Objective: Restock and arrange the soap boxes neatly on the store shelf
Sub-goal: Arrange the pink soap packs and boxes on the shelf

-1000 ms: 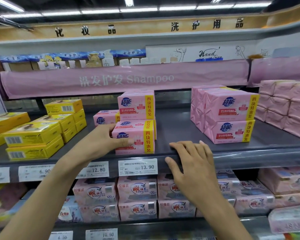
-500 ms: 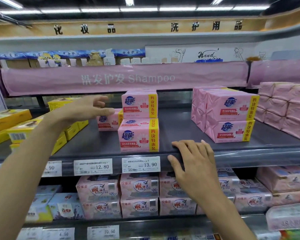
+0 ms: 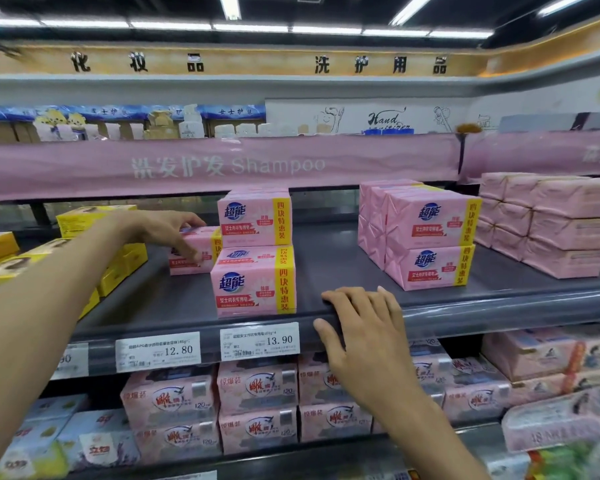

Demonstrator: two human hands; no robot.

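Note:
Pink soap boxes stand on the grey shelf [image 3: 343,268]. One pink box [image 3: 253,289] stands at the shelf's front edge, with a taller stack [image 3: 255,220] right behind it. To their left, further back, lies a single pink box [image 3: 201,247]; my left hand [image 3: 163,230] grips it, fingers over its top and front. My right hand [image 3: 364,327] rests flat on the shelf's front lip, fingers spread, holding nothing. A block of the same pink boxes [image 3: 426,237] stands stacked at the right.
Yellow boxes [image 3: 115,268] fill the shelf's left end. Paler pink wrapped packs [image 3: 555,223] sit at the far right. Price tags [image 3: 257,341] line the shelf lip. A pink Shampoo banner [image 3: 222,164] hangs above. Lower shelves hold more soap packs [image 3: 257,393].
My left hand left the front pink box, rose and reached back left, and now closes on the single box behind. My right hand stayed on the shelf lip.

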